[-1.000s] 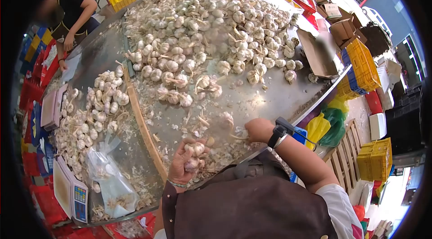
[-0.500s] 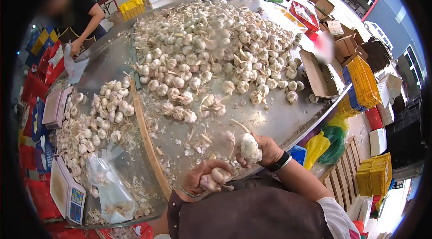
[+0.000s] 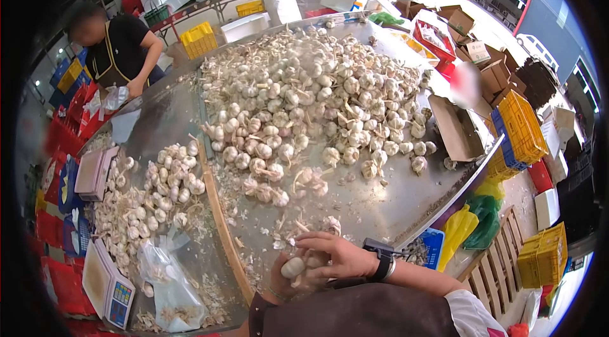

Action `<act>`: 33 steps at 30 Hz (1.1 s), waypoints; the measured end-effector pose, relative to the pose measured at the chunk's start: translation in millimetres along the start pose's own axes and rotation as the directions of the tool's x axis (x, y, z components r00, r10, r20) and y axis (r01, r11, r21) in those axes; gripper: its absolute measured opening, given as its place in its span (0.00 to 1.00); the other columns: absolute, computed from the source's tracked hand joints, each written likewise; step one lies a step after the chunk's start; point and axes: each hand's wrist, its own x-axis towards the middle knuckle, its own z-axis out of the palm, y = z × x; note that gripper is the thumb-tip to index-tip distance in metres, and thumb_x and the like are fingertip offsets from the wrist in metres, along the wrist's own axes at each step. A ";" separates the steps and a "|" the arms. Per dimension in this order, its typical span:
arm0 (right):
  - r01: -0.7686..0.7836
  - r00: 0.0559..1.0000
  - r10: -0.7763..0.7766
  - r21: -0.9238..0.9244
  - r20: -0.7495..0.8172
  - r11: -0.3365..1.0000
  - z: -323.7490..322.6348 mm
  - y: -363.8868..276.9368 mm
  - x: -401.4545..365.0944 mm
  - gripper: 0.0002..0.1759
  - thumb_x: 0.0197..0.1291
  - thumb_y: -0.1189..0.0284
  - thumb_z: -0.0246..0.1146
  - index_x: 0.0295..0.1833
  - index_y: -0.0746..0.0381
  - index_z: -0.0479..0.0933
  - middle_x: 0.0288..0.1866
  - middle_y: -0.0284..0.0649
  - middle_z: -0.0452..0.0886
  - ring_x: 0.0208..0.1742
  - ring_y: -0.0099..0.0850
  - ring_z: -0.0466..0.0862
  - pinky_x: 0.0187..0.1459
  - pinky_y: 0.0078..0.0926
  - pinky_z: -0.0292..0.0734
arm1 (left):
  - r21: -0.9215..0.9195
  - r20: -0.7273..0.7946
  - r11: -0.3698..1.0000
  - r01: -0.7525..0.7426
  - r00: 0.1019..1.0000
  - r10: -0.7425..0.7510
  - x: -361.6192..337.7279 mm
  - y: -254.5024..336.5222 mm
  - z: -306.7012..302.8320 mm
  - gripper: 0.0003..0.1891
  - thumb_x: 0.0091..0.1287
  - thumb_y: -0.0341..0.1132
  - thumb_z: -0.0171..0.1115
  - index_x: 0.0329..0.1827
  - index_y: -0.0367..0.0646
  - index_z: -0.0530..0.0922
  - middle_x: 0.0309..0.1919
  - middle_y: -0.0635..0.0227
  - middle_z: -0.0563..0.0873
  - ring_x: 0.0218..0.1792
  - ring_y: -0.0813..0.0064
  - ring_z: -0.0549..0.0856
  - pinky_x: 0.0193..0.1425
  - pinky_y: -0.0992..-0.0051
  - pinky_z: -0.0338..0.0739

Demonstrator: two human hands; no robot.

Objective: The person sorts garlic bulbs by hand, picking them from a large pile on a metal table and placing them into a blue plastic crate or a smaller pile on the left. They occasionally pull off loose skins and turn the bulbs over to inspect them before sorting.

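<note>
In front of my apron my two hands are together, cupped around several garlic bulbs. My left hand [image 3: 278,275] is underneath, closed around pale bulbs, one clean white garlic bulb [image 3: 293,268] showing at its front; the right hand hides part of it. From the right, my right hand [image 3: 339,257] curves its fingers and thumb over another bulb, which is blurred. Just beyond the fingers, a loose garlic bulb [image 3: 331,225] lies among papery skins on the metal table [image 3: 355,200]. Farther back spreads a large heap of garlic [image 3: 304,93].
A wooden strip [image 3: 222,223] divides the table; left of it are a smaller garlic pile [image 3: 166,178], a plastic bag [image 3: 166,280] and a scale [image 3: 109,283]. A co-worker [image 3: 124,51] stands at the far left. Right of the table are a blue crate [image 3: 434,247] and a wooden pallet [image 3: 491,254].
My right hand, earlier apart and holding a garlic bulb up, has come left and down onto my left hand. The view has tilted up slightly. The co-worker is now more upright.
</note>
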 end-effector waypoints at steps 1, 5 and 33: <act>0.002 1.000 -0.002 0.001 -0.006 1.000 -4.7 2.9 0.7 0.30 0.60 0.68 0.71 0.67 0.63 0.74 0.66 0.49 0.75 0.68 0.45 0.75 0.69 0.40 0.69 | 0.005 0.000 1.000 0.004 1.000 -0.004 -1.0 2.6 -4.7 0.49 0.65 0.73 0.50 0.76 0.41 0.59 0.66 0.50 0.72 0.56 0.55 0.82 0.54 0.63 0.86; -0.147 0.962 0.162 0.082 -0.219 0.986 -33.0 25.6 -11.5 0.27 0.62 0.66 0.71 0.64 0.65 0.75 0.61 0.47 0.80 0.63 0.38 0.81 0.63 0.33 0.77 | 0.115 -0.004 0.951 -0.286 0.958 0.288 -5.5 39.3 12.7 0.48 0.61 0.74 0.56 0.71 0.42 0.66 0.57 0.49 0.75 0.45 0.57 0.81 0.30 0.72 0.83; -0.534 0.702 0.003 -0.523 -0.713 0.665 -368.6 177.2 62.8 0.60 0.46 0.56 0.77 0.81 0.53 0.51 0.72 0.66 0.61 0.72 0.64 0.64 0.69 0.49 0.67 | 0.488 -0.110 -0.716 0.499 0.849 0.517 214.2 78.7 16.7 0.48 0.62 0.70 0.58 0.82 0.60 0.54 0.75 0.48 0.60 0.77 0.45 0.56 0.73 0.34 0.43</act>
